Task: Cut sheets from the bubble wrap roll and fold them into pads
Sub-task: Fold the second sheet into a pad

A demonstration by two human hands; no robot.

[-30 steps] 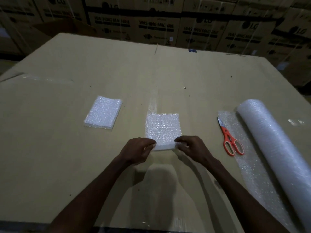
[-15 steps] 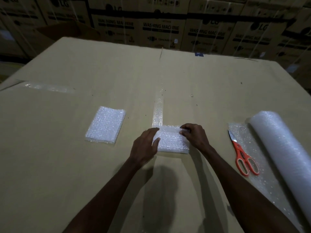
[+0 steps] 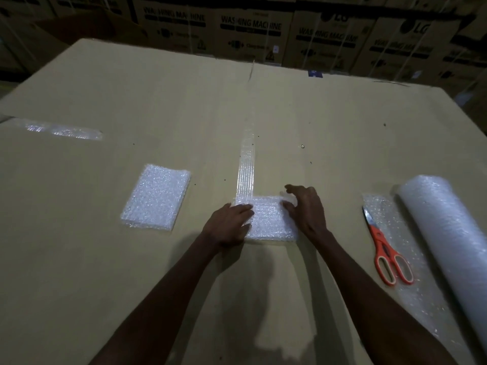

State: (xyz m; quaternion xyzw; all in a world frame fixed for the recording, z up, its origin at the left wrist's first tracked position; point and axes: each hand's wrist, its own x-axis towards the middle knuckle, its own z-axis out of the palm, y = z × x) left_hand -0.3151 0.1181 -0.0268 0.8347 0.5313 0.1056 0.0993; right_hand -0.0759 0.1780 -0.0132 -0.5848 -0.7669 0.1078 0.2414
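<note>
A folded bubble wrap pad [image 3: 271, 219] lies flat on the cardboard work surface [image 3: 290, 122] in front of me. My left hand [image 3: 228, 223] rests on its left edge with fingers laid across the top. My right hand [image 3: 305, 206] sits at the pad's right edge, fingers spread and partly lifted, thumb touching the wrap. A finished pad [image 3: 156, 197] lies to the left. At the right, the bubble wrap roll [image 3: 448, 241] lies with its loose end [image 3: 411, 259] unrolled, and orange-handled scissors [image 3: 387, 254] lie on that loose end.
Clear tape strips [image 3: 246, 167] run along the cardboard seam behind the pad, and another strip [image 3: 63, 130] is at far left. Stacked washing machine cartons [image 3: 250, 27] stand beyond the surface's far edge.
The sheet was folded over from its near edge into a shorter, thicker pad. Both hands moved from the near corners onto the pad's sides; the right hand's fingers have now lifted and spread.
</note>
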